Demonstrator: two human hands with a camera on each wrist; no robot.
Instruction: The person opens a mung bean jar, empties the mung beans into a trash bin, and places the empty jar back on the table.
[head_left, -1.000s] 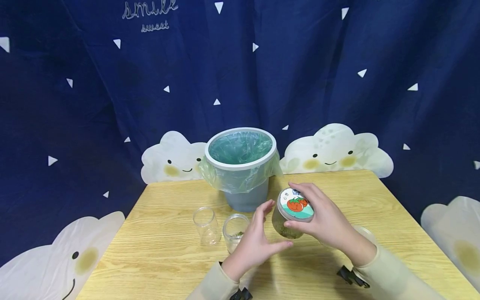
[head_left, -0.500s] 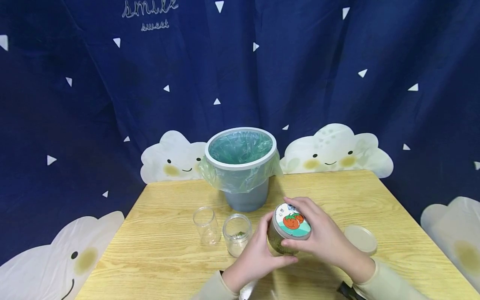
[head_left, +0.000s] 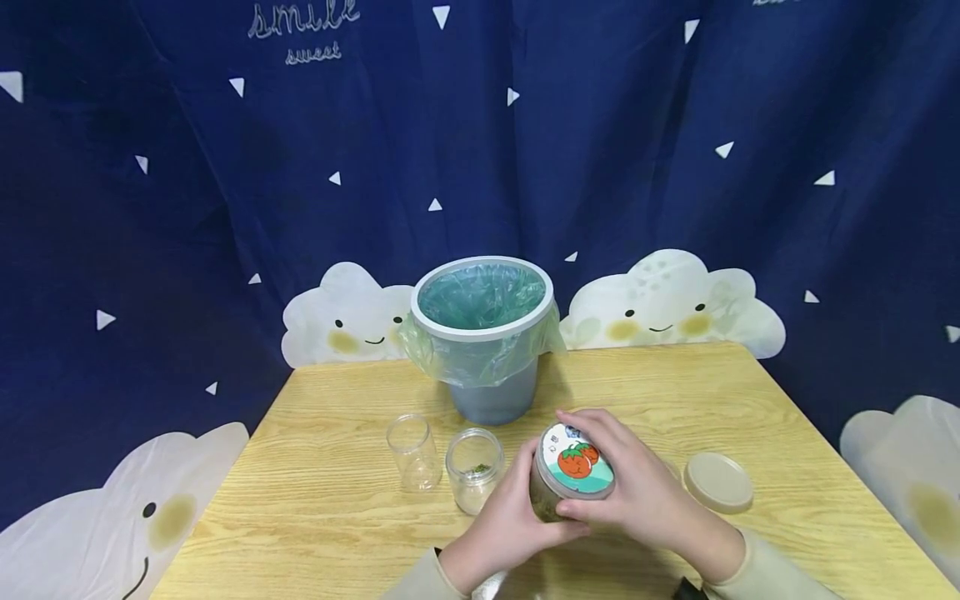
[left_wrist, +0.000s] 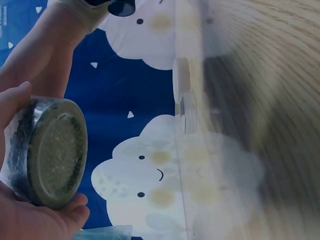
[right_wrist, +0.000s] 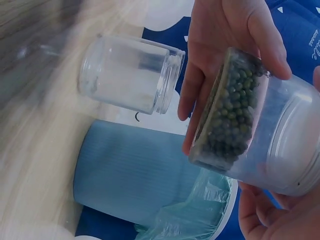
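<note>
Between both hands is a clear jar of green beans [right_wrist: 232,107], with a lid bearing a red fruit picture [head_left: 576,463]. My left hand [head_left: 512,518] grips the jar's body low down, fingers on the far side and thumb in front. My right hand [head_left: 637,487] holds the lid end from the right, its thumb at the front of the rim. The left wrist view shows the jar's tilted underside [left_wrist: 59,152], raised off the table. Beans fill only the bottom part of the jar in the right wrist view.
Left of the hands stand an open jar [head_left: 474,492] with a few green bits and a clear cylindrical container [head_left: 415,457]. Behind is a lined bin [head_left: 491,400]. A beige lid [head_left: 718,483] lies to the right, beside another lid mostly hidden by the right hand.
The jar has come down and slightly left, nearer the table's front. My left hand, at first apart from it, has closed around its body. The right hand has kept its hold.
</note>
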